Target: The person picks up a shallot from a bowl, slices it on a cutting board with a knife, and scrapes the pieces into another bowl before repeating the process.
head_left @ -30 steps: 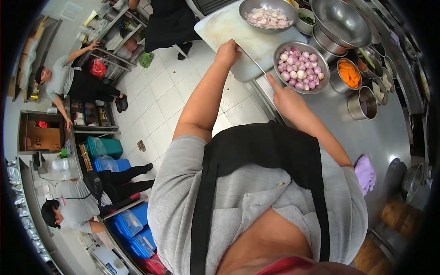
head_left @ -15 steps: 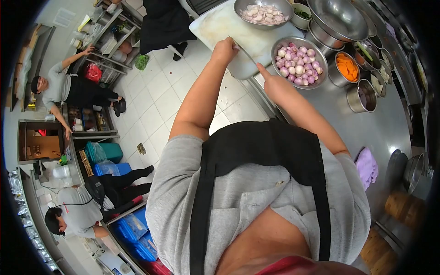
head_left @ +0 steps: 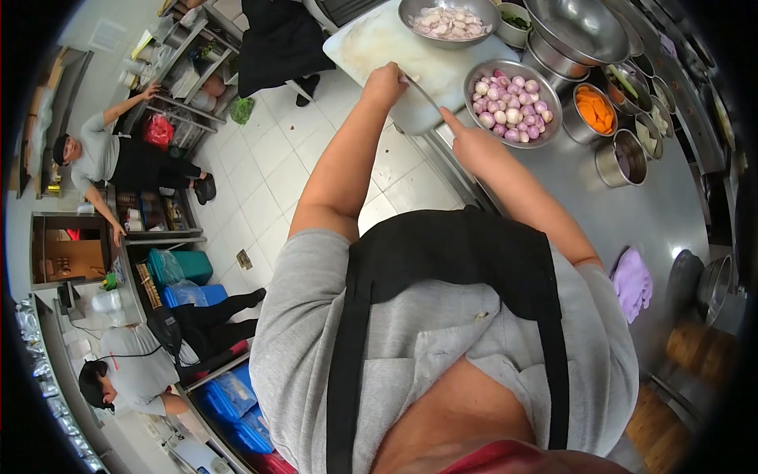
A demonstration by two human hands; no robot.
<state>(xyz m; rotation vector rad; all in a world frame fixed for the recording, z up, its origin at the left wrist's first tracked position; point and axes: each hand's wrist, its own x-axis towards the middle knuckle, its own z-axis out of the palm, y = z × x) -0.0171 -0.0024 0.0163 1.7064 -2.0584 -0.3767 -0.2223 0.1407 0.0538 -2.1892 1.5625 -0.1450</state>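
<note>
My right hand [head_left: 480,150] is closed on a knife [head_left: 424,96], the handle hidden under my curled fingers and the index finger stretched toward the blade, which points at my other hand. My left hand [head_left: 384,85] is closed near the far end of the blade, pinching what looks like a shallot [head_left: 405,80], mostly covered by my fingers. Around this grip lies the near side of the white cutting board [head_left: 365,49].

I judge the step to be knife work on that one piece, though I cannot tell whether I'm trimming or slicing. The next move calls for a steady pinch and fingertips clear of the edge.

Just beyond my right hand sits a steel bowl [head_left: 543,81] of whole shallots [head_left: 513,115]; past both hands, another holds pale slices [head_left: 450,22]. Farther right of my grip are carrot pieces [head_left: 594,109] in a pot, and a lilac cloth [head_left: 632,284] lies closer to my body.

I can read no brand or label on any of it; a white sheet [head_left: 106,35] far to my left is too faint to make out.
</note>
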